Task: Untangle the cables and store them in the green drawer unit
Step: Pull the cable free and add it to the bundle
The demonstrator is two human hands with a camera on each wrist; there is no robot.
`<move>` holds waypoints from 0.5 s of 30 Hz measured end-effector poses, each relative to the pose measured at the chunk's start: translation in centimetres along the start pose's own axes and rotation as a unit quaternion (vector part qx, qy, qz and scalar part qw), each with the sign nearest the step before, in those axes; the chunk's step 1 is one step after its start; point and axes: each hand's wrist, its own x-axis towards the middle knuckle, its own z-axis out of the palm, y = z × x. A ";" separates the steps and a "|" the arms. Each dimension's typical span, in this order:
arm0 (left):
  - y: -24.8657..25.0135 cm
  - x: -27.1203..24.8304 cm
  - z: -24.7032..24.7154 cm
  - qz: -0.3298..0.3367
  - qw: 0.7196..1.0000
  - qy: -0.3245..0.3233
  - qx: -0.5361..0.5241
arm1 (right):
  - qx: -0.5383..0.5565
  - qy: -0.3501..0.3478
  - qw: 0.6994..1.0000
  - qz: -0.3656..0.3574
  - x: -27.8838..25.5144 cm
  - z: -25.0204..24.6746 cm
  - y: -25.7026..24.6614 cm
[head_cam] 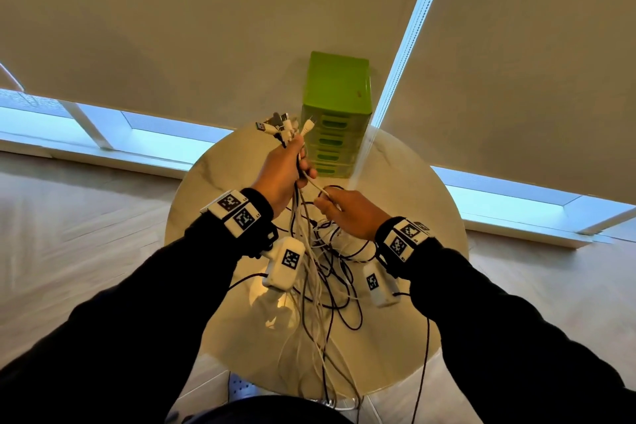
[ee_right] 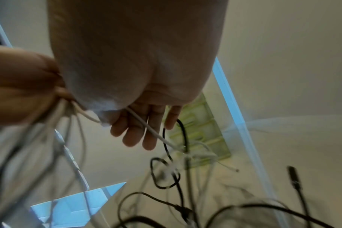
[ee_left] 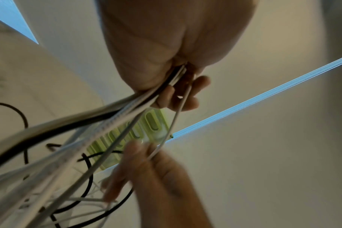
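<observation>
My left hand [head_cam: 292, 165] is raised over the round table [head_cam: 413, 203] and grips a bundle of white and black cables [head_cam: 311, 268] just below their plugs [head_cam: 280, 127], which stick up above the fist. The rest of the tangle hangs down and lies heaped on the table. My right hand [head_cam: 332, 205] pinches one thin white cable [head_cam: 315, 184] that leads out of the left fist. The left wrist view shows this white cable [ee_left: 175, 120] running from the left hand's fingers [ee_left: 185, 95] to the right hand [ee_left: 156, 166]. The green drawer unit [head_cam: 335, 107] stands behind, drawers closed.
A beaded blind cord [head_cam: 406, 55] hangs right beside the drawer unit. Lowered blinds and a window sill [head_cam: 103, 134] lie behind the table. Black cable loops [ee_right: 166, 174] spread across the tabletop under my right hand [ee_right: 144, 129]. Some cables trail over the table's near edge [head_cam: 344, 396].
</observation>
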 end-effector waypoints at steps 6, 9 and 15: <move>3.6 -0.5 -1.7 0.052 0.997 0.003 -0.056 | -0.076 -0.054 0.993 0.067 -1.6 2.2 4.2; 5.0 -0.3 -3.5 0.084 0.993 0.043 -0.074 | -0.064 -0.002 0.996 0.065 -1.8 1.8 5.5; 6.2 -0.8 -5.4 0.119 0.982 0.099 -0.113 | -0.049 0.120 0.991 0.038 -1.0 -1.7 5.2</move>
